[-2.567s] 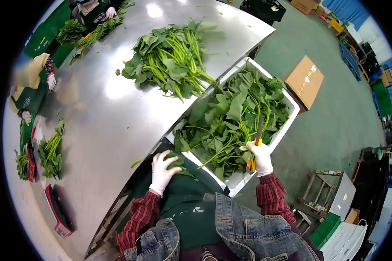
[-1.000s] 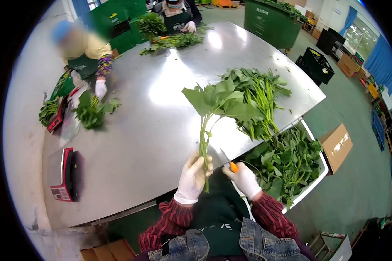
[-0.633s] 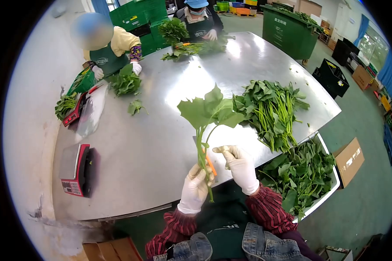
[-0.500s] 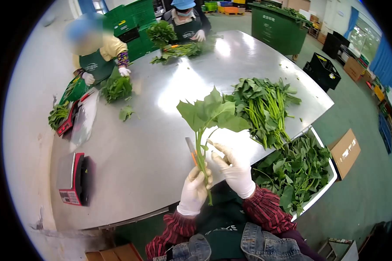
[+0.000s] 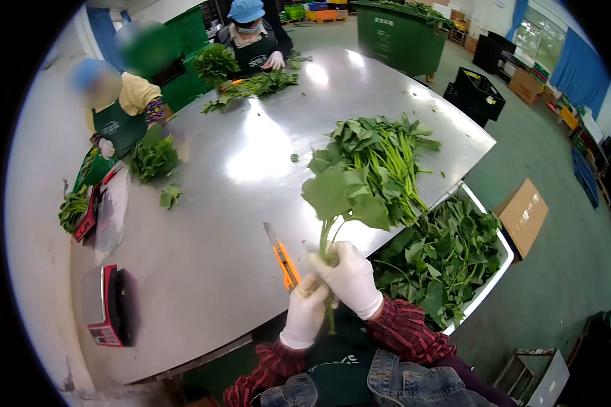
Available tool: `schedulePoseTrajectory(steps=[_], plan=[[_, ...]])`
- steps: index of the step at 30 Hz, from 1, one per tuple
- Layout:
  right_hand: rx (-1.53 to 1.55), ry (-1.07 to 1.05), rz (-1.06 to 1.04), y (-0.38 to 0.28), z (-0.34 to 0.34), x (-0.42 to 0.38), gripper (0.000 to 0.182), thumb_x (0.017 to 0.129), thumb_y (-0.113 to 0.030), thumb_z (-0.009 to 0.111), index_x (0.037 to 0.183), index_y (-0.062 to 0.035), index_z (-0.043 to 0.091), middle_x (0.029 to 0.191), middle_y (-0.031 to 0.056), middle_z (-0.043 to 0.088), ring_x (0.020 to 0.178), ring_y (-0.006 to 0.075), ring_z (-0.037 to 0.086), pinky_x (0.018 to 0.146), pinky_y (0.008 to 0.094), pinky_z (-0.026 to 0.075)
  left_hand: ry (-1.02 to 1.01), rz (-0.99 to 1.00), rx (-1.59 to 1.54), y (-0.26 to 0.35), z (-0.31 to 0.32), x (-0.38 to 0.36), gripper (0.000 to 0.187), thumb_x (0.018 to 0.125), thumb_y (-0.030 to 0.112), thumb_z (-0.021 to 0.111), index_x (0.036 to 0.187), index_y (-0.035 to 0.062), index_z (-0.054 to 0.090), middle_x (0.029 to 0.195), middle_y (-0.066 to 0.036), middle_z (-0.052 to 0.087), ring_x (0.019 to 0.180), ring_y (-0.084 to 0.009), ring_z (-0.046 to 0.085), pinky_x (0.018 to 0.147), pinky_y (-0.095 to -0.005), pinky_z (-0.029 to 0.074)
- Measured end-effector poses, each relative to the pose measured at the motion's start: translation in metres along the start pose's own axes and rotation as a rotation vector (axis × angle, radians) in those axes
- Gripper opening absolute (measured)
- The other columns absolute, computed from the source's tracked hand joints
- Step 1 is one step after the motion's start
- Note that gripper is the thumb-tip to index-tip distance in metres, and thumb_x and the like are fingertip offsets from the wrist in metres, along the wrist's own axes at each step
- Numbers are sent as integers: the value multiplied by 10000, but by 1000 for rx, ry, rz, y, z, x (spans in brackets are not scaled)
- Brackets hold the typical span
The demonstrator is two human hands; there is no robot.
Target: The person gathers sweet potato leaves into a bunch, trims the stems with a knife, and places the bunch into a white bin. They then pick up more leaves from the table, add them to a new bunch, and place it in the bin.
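Observation:
My left hand [image 5: 307,308], in a white glove, is closed round the lower stems of a leafy green sprig [image 5: 336,197]. My right hand [image 5: 350,277], gloved too, pinches the same stems just above it. The leaves stand upright over the table [image 5: 217,271]. An orange utility knife [image 5: 285,261] with its blade out is at my left hand; whether the fingers hold it is hidden. Beyond the sprig lies a large pile of leafy stems [image 5: 387,163].
A white crate of leaves [image 5: 448,258] stands at the table's right edge, beside a cardboard box [image 5: 523,216]. A red scale [image 5: 103,305] sits at left. Two people work across the table, near leaf bunches [image 5: 153,159].
My right hand has moved in from the side and closed on the stems. The whole view has shifted, and the knife shows more fully beside my left hand.

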State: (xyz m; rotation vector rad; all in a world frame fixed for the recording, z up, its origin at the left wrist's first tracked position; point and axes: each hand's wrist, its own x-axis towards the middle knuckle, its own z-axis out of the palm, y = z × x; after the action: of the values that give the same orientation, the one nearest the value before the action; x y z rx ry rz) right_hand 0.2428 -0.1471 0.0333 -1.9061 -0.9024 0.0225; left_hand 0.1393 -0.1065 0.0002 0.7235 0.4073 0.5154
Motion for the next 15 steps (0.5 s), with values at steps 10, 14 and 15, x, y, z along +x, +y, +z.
schedulePoseTrajectory(steps=[10,14,15], plan=[[-623,242,236,155,-121,-40,419,792,-303,671,1017,36,572,861,184,611,764,358,600,685,384,481,213,619,1741,-13,-32,27,313,768,146,645,1074,91,615,1238,-178,468,1181,-359,388,963,-453,332],[-498,158,212,161,-129,-7,298,814,-275,643,874,14,602,764,195,606,712,352,589,621,389,458,319,590,1839,-15,-65,40,268,774,91,619,1038,46,616,1264,-182,455,1202,-368,377,979,-440,331],[-385,68,185,156,-124,11,265,830,-254,623,856,9,602,739,195,594,702,358,580,611,392,449,319,596,1838,-16,-76,42,268,774,91,619,1038,46,616,1264,-182,455,1202,-368,377,979,-440,331]])
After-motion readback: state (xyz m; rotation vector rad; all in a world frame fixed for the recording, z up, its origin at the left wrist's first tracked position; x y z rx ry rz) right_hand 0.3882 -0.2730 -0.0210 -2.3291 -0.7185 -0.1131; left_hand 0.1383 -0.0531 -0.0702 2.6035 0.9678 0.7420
